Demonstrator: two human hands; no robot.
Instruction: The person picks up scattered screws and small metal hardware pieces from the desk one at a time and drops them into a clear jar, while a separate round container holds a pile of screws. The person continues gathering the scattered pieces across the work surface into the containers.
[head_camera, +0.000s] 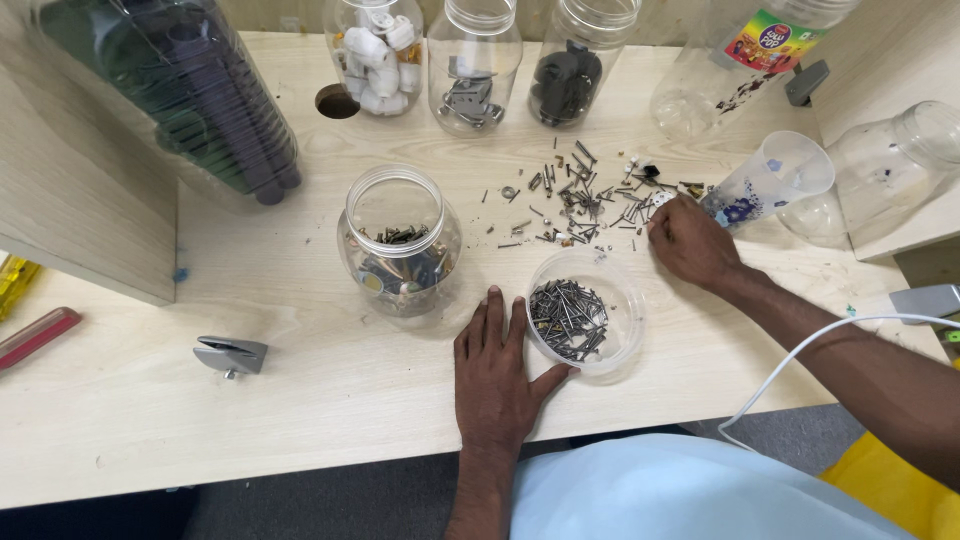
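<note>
The left hand (497, 370) lies flat and open on the pale wooden surface (300, 400), palm down, fingers spread and pointing to twelve o'clock. Its thumb touches the rim of a shallow clear tub (585, 312) that stands just at its two o'clock side and holds a heap of dark nails. The hand grips nothing; it seems only to steady the tub.

The right hand (692, 242) is curled, knuckles up, at the two o'clock side of the tub, with its fingertips down at the right-hand edge of a scatter of loose screws and nails (580, 205). Whether it has pinched one up I cannot tell, since the fingertips are hidden under the hand.

The scatter lies at twelve o'clock from the tub and at nine to ten o'clock from the right hand, spreading mostly sideways across the surface. The right hand is touching it, so it is much the nearer; the left is well apart from it, with the tub between.

A clear open jar (398, 240) with mixed hardware stands at ten o'clock from the left hand. A tipped plastic cup (775, 175) lies just beyond the right hand at one o'clock
</note>
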